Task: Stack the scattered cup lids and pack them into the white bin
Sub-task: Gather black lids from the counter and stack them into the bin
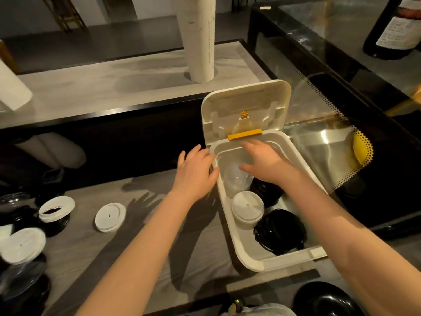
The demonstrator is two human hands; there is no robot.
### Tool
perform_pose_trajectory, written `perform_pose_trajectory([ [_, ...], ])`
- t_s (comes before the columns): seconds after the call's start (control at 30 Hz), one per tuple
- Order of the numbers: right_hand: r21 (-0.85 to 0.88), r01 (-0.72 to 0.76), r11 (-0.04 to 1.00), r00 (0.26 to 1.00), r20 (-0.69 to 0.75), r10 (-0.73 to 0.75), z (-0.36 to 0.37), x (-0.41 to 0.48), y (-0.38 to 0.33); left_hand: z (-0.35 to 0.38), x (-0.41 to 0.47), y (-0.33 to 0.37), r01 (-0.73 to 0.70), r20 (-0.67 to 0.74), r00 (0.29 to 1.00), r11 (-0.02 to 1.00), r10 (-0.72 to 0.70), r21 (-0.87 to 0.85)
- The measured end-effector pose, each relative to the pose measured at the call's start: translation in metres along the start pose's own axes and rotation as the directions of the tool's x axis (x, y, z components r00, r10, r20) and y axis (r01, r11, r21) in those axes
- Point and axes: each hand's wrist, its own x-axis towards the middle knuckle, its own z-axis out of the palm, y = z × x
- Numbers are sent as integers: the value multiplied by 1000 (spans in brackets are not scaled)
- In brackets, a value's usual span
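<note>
The white bin [230, 229] stands on the grey counter with its hinged lid [246, 103] up. Inside it are a clear domed lid stack [237, 179], a white lid stack [247, 209] and two black lid stacks [280, 231], [265, 190]. My right hand [264, 163] hovers over the bin's far end with fingers spread, holding nothing. My left hand [196, 172] rests against the bin's left rim, fingers relaxed. Loose white lids [110, 216], [57, 208], [22, 245] lie on the counter to the left, some on black lids.
A tall stack of white paper cups [200, 39] stands on the raised shelf behind. Clear and black lids [20, 283] pile at the left edge. A black bowl-like thing [325, 299] sits at the bottom right. A glass case [319, 133] flanks the bin's right.
</note>
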Motion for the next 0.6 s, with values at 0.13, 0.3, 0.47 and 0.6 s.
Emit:
perform_pose_trajectory([
  [0.13, -4, 124, 992, 986, -113, -123, 7, 0, -61, -22, -34, -54, 156, -58, 986, 988, -155, 11],
  [0.3, 2, 236, 972, 967, -97, -235, 45, 4, -147, -35, -81, -139, 272, -34, 962, 961, -271, 45],
  [0.47, 13, 242, 970, 970, 6, -242, 90, 17, -231, -39, -127, -223, 341, 71, 936, 939, -344, 50],
  [0.6, -4, 203, 979, 974, 99, -202, 130, 35, -293, -40, -158, -296, 367, 131, 919, 928, -373, 64],
])
